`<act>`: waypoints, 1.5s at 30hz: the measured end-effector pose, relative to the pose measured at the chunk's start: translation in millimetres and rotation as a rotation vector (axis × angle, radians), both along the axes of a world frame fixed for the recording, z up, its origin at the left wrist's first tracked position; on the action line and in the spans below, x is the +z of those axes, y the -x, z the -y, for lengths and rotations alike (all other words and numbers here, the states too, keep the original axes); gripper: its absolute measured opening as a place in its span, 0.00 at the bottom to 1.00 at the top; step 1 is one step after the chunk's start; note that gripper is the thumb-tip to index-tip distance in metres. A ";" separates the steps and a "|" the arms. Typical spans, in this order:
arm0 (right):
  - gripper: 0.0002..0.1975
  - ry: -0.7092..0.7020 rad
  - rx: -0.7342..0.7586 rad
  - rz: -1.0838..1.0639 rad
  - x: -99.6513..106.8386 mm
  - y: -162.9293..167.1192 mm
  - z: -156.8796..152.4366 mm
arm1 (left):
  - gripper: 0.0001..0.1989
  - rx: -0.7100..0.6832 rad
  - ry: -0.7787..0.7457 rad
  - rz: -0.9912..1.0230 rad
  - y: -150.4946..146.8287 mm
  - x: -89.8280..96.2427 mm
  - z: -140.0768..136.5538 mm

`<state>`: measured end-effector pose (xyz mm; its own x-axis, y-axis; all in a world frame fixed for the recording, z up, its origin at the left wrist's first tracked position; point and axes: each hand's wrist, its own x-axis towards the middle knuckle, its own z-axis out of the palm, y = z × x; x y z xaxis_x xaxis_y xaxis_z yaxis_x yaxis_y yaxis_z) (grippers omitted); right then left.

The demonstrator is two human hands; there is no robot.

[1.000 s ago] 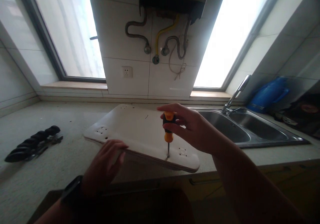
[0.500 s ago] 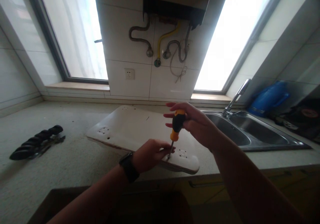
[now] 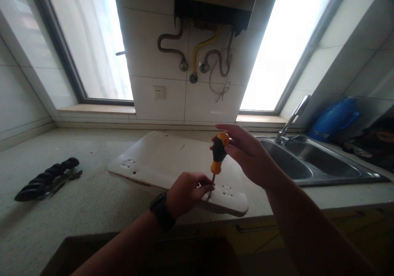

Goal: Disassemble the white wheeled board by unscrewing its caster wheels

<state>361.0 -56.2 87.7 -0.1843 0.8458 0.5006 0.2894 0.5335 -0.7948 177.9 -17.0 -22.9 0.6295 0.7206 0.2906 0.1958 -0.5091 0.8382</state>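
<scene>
A screwdriver (image 3: 218, 155) with a black and orange handle stands nearly upright, tilted slightly, its tip at a hole near the front edge of a white board (image 3: 163, 157). My right hand (image 3: 246, 152) is on the handle from the right, thumb against it and fingers partly hidden behind it. My left hand (image 3: 189, 189), a dark watch on its wrist, pinches the metal shaft low down, close to the board. Any screw under the tip is too small to make out. The board lies on the counter and shows groups of small holes near its corners.
Black-handled items (image 3: 46, 179), bunched together, lie on the counter (image 3: 92, 198) at the left. To the right are a double steel sink (image 3: 326, 161) with a tap (image 3: 292, 120) and a blue jug (image 3: 332, 118). Pipes (image 3: 172, 50) hang below a wall heater (image 3: 215, 5).
My right hand's fingers have shifted around the screwdriver handle, less spread on its left side. The screwdriver stays at the same hole, and my left hand still pinches the shaft.
</scene>
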 end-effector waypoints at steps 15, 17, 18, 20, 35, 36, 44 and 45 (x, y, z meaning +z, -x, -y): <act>0.32 0.002 -0.101 0.088 0.0 -0.6 6.3 | 0.17 0.035 -0.017 -0.011 -3.6 3.2 -1.9; 0.31 0.011 -0.083 0.068 0.0 -0.9 5.9 | 0.15 -0.054 0.011 0.000 -0.4 5.8 -3.2; 0.30 0.018 -0.070 0.059 -0.2 -1.0 5.9 | 0.14 -0.100 0.019 0.007 1.0 6.9 -3.8; 0.28 0.041 -0.025 0.033 -0.6 -1.1 6.0 | 0.12 -0.159 0.014 0.016 2.7 8.0 -4.8; 0.31 0.023 -0.184 0.280 -1.7 0.3 9.0 | 0.09 0.008 -0.066 -0.056 -3.4 5.8 -6.2; 0.31 0.029 -0.206 0.294 -1.6 0.5 9.4 | 0.09 0.015 -0.063 -0.056 -3.8 6.1 -6.0; 0.31 0.038 -0.114 0.173 -4.3 0.7 4.6 | 0.13 0.078 -0.060 -0.053 -8.3 5.4 -3.2; 0.30 0.053 -0.087 0.139 -4.6 0.6 3.9 | 0.13 0.086 -0.068 -0.051 -8.7 4.6 -2.8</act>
<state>360.4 -60.2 83.1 -0.1736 0.8862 0.4295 0.4413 0.4599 -0.7705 186.6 -14.2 -18.3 0.5816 0.7523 0.3093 0.2829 -0.5436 0.7902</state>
